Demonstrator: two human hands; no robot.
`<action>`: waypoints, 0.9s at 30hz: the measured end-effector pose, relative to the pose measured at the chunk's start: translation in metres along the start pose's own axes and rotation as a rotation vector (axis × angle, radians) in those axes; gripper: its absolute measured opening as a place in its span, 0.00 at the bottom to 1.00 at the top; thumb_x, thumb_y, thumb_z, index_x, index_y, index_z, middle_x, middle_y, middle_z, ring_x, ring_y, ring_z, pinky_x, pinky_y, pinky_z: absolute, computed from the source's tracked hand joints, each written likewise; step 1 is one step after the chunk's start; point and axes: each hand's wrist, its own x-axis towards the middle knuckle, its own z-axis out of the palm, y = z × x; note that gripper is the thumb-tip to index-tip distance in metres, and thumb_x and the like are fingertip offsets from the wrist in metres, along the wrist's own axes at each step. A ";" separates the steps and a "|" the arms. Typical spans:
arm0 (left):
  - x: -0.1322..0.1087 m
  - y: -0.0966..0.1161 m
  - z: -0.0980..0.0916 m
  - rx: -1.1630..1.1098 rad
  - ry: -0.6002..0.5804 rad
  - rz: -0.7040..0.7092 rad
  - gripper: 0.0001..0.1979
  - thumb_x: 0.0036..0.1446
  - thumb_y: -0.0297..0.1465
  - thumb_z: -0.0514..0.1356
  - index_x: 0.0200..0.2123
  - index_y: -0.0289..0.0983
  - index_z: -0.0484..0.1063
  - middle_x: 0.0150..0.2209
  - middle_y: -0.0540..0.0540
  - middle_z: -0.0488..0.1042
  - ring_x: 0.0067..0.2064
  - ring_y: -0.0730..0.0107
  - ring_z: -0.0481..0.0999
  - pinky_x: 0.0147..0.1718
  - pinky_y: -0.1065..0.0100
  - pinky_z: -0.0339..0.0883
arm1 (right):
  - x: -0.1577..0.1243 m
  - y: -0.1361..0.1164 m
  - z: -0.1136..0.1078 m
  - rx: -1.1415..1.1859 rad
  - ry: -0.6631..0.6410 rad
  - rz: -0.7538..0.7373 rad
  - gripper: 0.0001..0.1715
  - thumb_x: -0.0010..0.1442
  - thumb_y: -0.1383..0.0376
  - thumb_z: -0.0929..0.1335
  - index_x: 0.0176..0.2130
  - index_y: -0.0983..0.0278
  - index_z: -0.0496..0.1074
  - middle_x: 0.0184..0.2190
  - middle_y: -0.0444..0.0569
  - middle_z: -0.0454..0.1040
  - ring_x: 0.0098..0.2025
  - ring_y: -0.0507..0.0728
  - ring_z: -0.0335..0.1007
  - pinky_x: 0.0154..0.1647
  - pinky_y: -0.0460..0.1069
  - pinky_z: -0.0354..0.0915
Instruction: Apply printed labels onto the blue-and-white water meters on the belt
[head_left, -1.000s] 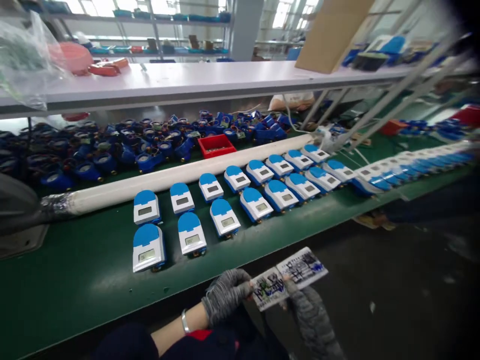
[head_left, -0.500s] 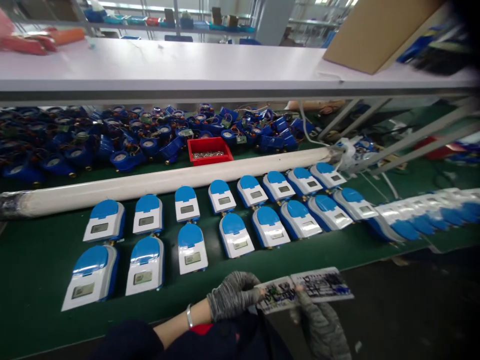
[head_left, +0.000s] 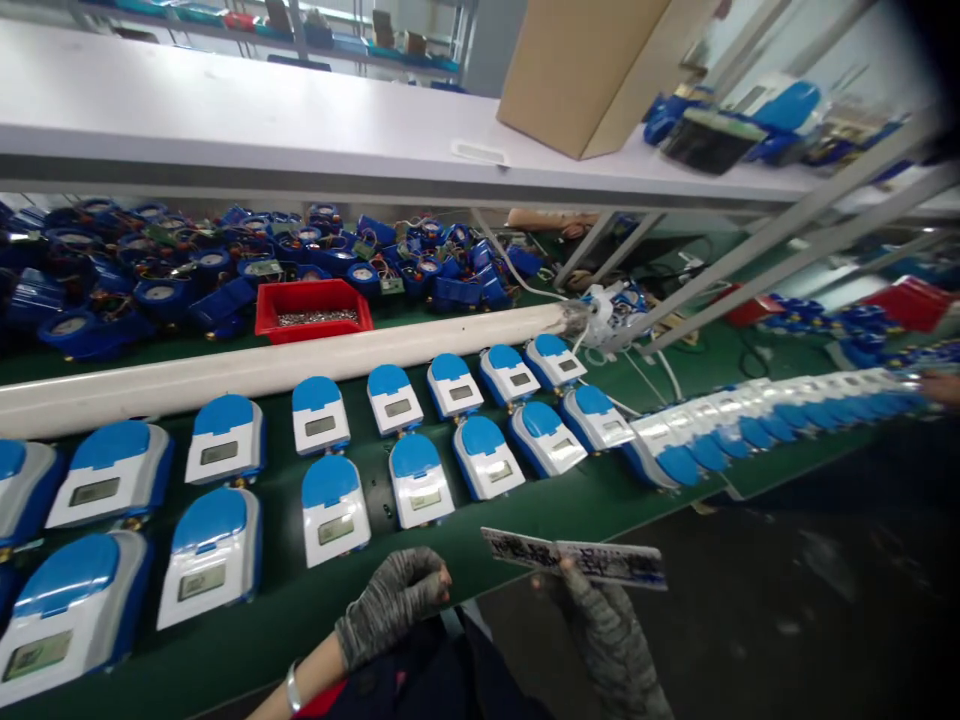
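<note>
My right hand (head_left: 607, 640), in a grey knit glove, pinches a long printed sticker sheet (head_left: 574, 557) held almost edge-on just off the table's front edge. My left hand (head_left: 394, 600), also gloved, is curled closed near the table edge, a short way left of the sheet and apart from it; I cannot see anything in it. Two rows of blue-and-white meters (head_left: 416, 480) with small displays lie on the green table (head_left: 525, 510) in front of my hands.
A long white tube (head_left: 262, 370) runs across the table behind the meters. A red tray (head_left: 311, 307) of small metal parts sits among a heap of blue meter bodies (head_left: 150, 280). A white shelf (head_left: 262, 130) overhead carries a cardboard box (head_left: 581, 70). More meters (head_left: 787, 410) line up to the right.
My left hand has let go of the sticker sheet and drawn back left. The sheet has tilted nearly edge-on in my right hand. My view has swung right, bringing the meters closer.
</note>
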 end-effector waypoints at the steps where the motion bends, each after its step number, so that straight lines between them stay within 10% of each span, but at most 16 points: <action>1: 0.012 -0.001 0.017 0.008 0.015 0.007 0.22 0.56 0.50 0.65 0.32 0.34 0.76 0.31 0.45 0.75 0.36 0.66 0.71 0.39 0.66 0.64 | 0.009 0.014 -0.012 0.041 0.002 0.024 0.12 0.50 0.51 0.73 0.34 0.51 0.81 0.37 0.48 0.81 0.35 0.68 0.80 0.36 0.61 0.81; 12: 0.133 -0.009 0.229 -0.131 -0.043 0.008 0.23 0.53 0.51 0.67 0.32 0.34 0.77 0.30 0.43 0.76 0.34 0.66 0.73 0.36 0.66 0.64 | 0.103 0.143 -0.173 0.322 -0.013 0.329 0.11 0.42 0.55 0.77 0.32 0.48 0.81 0.35 0.47 0.81 0.36 0.69 0.80 0.35 0.61 0.81; 23: 0.189 -0.005 0.255 -0.047 0.026 -0.077 0.21 0.54 0.48 0.67 0.39 0.36 0.78 0.35 0.44 0.77 0.38 0.65 0.74 0.40 0.65 0.66 | 0.177 0.180 -0.192 0.599 -0.043 0.395 0.12 0.47 0.55 0.78 0.34 0.52 0.81 0.33 0.47 0.82 0.29 0.63 0.80 0.31 0.56 0.79; 27: 0.214 0.008 0.280 0.013 -0.012 -0.068 0.23 0.53 0.49 0.67 0.39 0.35 0.78 0.36 0.42 0.78 0.39 0.63 0.75 0.41 0.64 0.68 | 0.255 0.187 -0.190 0.665 -0.064 0.317 0.16 0.48 0.55 0.78 0.38 0.54 0.80 0.37 0.46 0.82 0.36 0.61 0.80 0.40 0.56 0.78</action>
